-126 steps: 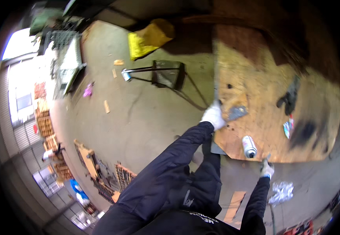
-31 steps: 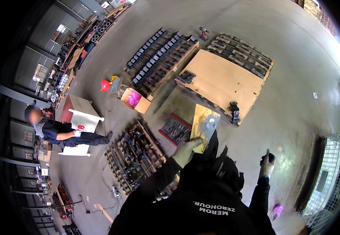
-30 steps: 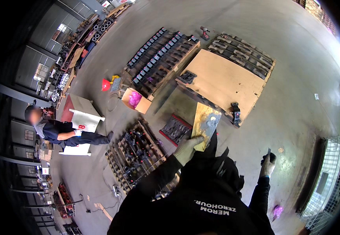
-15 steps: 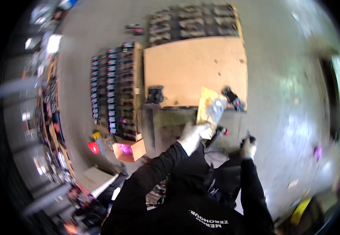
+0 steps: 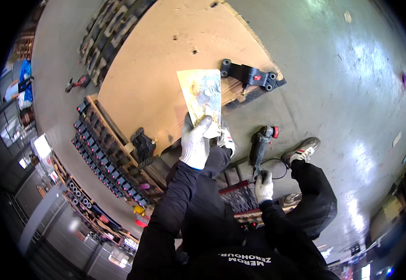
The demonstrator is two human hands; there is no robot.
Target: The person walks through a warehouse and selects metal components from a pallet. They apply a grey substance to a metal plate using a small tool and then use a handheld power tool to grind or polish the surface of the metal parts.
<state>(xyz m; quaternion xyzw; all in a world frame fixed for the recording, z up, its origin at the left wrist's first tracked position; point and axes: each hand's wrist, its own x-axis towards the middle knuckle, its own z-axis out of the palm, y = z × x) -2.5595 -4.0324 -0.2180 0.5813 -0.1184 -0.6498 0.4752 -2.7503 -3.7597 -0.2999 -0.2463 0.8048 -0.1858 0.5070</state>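
1. Left hand point(image 5: 195, 145): closed, thumb over the near end of the stained board point(image 5: 203, 91); long axis points away from the body.
2. Black bracket point(image 5: 246, 74): on the tan sheet point(image 5: 151, 70), just right of the board's far end, lying roughly crosswise; left hand nearer.
3. Right hand point(image 5: 263, 188): fingers curled, beside the tail of the grinder point(image 5: 260, 145); cannot tell if anything is gripped.
4. Versus half a second ago: bracket looks larger, grinder less hidden.
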